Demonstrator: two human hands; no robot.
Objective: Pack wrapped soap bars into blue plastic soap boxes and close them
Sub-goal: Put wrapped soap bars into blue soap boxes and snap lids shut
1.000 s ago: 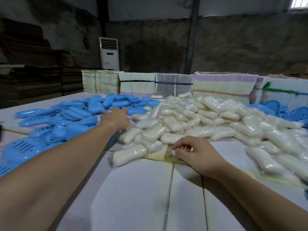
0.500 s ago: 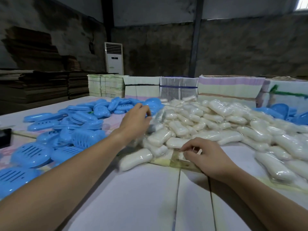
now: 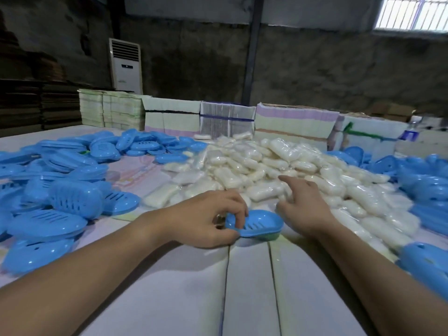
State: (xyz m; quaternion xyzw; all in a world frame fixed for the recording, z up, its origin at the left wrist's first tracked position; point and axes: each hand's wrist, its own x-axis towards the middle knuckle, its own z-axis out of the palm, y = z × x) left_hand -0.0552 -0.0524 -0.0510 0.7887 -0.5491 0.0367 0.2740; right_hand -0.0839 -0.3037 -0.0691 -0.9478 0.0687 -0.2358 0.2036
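Since 0.5 s ago the left hand [image 3: 208,218] has come back from the far blue pile with 1 blue soap box half [image 3: 255,225], pinching its near rim just in front of the soap heap [image 3: 278,170]. Behind the box, the right hand [image 3: 301,204] has risen onto the heap's near edge, fingers spread, holding nothing. Loading is starting; next, I judge, it must grip 1 bar and seat it in the box.
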